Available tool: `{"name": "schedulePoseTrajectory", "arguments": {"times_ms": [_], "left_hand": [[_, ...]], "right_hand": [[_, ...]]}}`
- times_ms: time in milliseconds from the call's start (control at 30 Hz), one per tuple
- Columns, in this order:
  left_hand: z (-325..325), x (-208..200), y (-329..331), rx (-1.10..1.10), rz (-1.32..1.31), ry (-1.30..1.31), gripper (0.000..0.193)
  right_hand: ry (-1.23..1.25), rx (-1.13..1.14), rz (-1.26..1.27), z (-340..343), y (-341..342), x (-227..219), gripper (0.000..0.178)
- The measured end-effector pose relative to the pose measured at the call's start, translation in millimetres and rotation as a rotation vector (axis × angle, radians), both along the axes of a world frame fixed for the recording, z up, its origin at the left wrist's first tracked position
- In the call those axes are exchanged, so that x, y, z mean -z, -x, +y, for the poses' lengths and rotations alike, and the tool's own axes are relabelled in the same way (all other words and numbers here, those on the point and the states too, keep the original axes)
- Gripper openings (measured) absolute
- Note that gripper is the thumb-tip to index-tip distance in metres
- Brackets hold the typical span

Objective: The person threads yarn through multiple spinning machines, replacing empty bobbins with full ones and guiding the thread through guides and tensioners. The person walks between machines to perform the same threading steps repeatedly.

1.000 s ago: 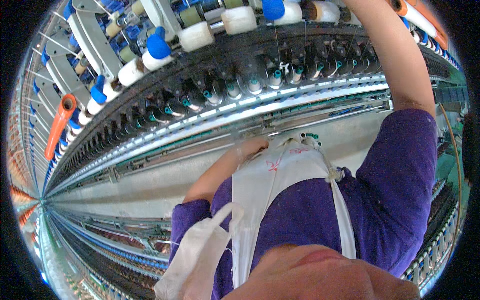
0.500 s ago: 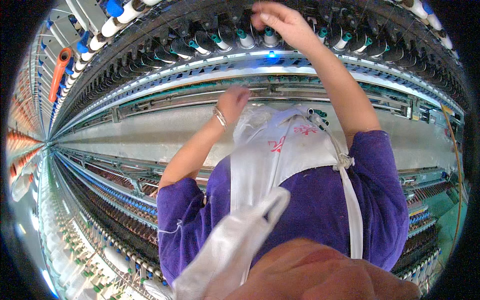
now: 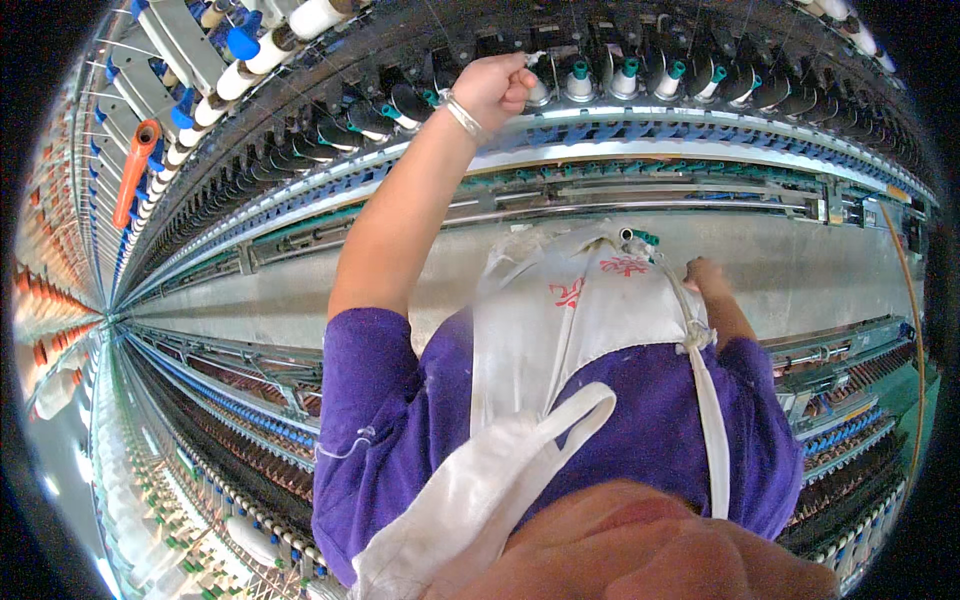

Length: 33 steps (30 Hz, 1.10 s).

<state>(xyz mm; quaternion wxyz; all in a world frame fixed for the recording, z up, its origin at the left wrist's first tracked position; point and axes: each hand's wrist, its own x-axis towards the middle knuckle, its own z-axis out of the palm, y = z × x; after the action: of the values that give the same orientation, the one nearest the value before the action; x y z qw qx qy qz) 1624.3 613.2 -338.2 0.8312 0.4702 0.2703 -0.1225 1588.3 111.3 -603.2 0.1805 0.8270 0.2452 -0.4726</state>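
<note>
Left fingers [image 3: 516,90] pinch white fluff [image 3: 536,58]; right fingers' [image 3: 694,271] state I cannot tell; red writing [image 3: 624,266] marks apron [image 3: 625,312].

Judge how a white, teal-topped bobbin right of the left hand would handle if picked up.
The bobbin looks slim beside the left hand, so probably light. Its round sides suggest it could roll if laid flat; its narrow, upright shape may tip easily once freestanding.

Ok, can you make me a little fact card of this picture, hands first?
Left hand: raised, fingers curled, seems to pinch a white wisp
Left wrist: silvery bracelet
Right hand: low, beside the apron; grip unclear
Machine: row of green-topped bobbins
Far left: orange tube, slanted
Clothes: purple shirt, white apron
</note>
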Motion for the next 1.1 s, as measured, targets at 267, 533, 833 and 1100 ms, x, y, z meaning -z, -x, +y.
{"name": "schedulePoseTrajectory", "arguments": {"times_ms": [267, 533, 833, 1100], "left_hand": [[23, -6, -28, 0.413, -0.093, -1.224, 0.029], [-57, 16, 7, 0.986, -0.541, -1.369, 0.023], [-68, 41, 67, 0.069, -0.296, -0.810, 0.019], [-21, -11, 47, -0.254, -0.284, -0.417, 0.025]], "right_hand": [[-0.577, 0.447, -0.272, 71, -5, -50, 0.041], [-0.279, 0.006, -0.173, 167, -30, -105, 0.032], [-1.627, -0.077, -0.888, 280, -80, -245, 0.029], [-1.084, -0.420, -0.855, 316, -79, -264, 0.017]]}}
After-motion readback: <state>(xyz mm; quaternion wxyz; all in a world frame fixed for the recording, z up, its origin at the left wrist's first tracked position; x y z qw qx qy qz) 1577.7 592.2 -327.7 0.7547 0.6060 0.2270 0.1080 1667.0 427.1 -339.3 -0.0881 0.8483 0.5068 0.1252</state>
